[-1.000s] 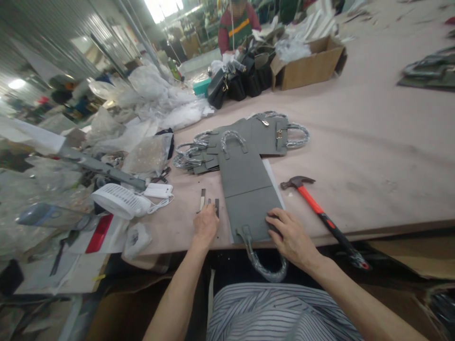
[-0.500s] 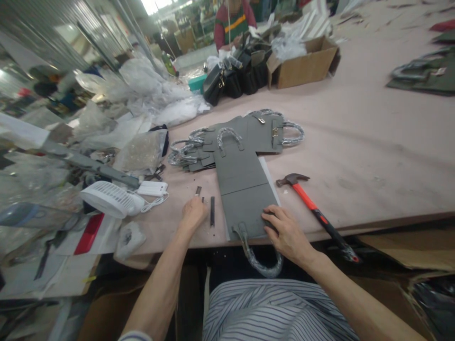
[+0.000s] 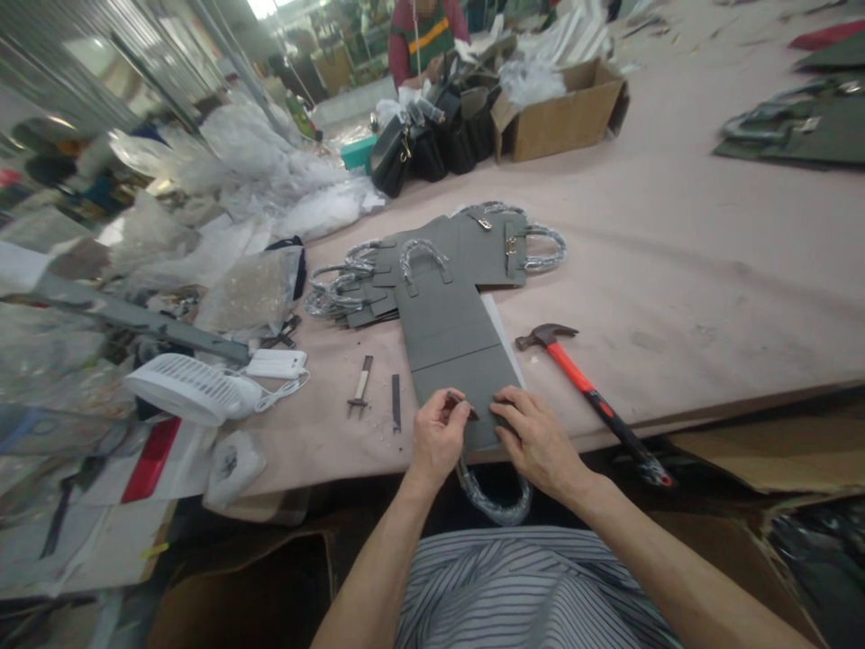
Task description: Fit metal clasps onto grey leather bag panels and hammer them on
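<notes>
A small dark piece is pinched in the left hand over the grey panel, which is laid on the table and touched by the right hand (fingers bent, grip impossible to tell); rightward, a hammer is seen.

Grey panel at your bench's near edge: one
Its wrapped handles: two
Hammer: one
Pronged tool: one
Dark bar: one
Cardboard box on your bench: one
</notes>
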The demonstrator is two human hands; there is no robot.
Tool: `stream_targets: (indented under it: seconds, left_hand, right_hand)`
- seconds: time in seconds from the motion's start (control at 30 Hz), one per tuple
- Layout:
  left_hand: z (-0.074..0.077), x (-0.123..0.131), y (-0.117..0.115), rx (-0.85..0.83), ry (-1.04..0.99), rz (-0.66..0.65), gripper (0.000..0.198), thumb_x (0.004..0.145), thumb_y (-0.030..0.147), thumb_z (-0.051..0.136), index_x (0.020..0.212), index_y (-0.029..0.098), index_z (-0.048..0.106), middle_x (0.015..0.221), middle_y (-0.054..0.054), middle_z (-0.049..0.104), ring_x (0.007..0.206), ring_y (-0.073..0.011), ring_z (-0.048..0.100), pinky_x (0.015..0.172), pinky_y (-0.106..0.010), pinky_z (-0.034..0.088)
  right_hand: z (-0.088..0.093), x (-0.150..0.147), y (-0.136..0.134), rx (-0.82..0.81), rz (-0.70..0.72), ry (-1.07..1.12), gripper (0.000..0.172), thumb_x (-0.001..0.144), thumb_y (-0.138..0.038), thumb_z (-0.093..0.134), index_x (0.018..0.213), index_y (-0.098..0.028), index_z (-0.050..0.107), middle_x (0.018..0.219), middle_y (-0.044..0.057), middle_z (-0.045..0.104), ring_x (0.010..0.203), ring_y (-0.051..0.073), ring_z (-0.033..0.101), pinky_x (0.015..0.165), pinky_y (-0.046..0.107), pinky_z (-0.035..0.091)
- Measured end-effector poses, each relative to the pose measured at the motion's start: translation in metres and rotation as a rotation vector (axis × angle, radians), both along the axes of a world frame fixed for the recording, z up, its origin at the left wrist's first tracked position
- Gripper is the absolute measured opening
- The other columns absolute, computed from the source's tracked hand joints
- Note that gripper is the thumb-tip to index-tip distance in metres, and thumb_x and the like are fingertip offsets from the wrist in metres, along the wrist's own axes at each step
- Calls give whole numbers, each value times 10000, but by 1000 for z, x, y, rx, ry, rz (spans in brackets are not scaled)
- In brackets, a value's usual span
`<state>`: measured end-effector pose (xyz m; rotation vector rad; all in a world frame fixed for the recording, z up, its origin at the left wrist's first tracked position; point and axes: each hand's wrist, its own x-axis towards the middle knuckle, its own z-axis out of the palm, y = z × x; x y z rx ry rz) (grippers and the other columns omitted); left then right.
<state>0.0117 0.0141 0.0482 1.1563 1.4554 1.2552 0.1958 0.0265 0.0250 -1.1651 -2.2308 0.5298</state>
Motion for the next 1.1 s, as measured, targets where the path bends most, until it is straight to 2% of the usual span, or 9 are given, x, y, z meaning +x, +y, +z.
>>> stream_targets:
  seconds: [0.13, 0.77, 0.97, 1.1]
  left_hand:
    - [-1, -4, -2, 50, 117, -76, 124, 955, 279, 541, 917, 180, 604, 839, -33, 706, 786, -148, 708, 780, -274, 585]
    - [-3, -4, -5, 56, 110, -86, 138, 979, 252, 490, 913, 179, 587, 847, -45, 722, 786, -151, 710, 774, -286, 597]
    - [-3, -4, -6, 114, 249, -132, 122, 961, 188, 483, 917, 191, 597, 850, -32, 714, 796, -145, 686, 791, -272, 563]
    - [-5, -10, -4, 176, 365, -231, 143, 943, 154, 496, 924, 194, 632, 885, -36, 711, 827, -152, 674, 798, -265, 539]
  right_hand:
    - [0, -1, -1, -10, -8, 6, 308, 909, -121, 519, 1189, -193, 625, 1284, 132, 590, 1261, 311, 502, 1066, 543, 469]
    - [-1, 0, -1, -27, -4, 39, 318, 909, -141, 509, 1194, -198, 639, 1284, 137, 598, 1280, 315, 498, 1060, 553, 467]
    - [0, 1, -1, -28, -9, 29, 311, 905, -139, 522, 1186, -196, 644, 1276, 132, 601, 1281, 314, 498, 1071, 532, 457]
    - [0, 0, -1, -29, 4, 36, 333, 896, -137, 520, 1201, -193, 642, 1279, 136, 606, 1274, 312, 504, 1062, 543, 460]
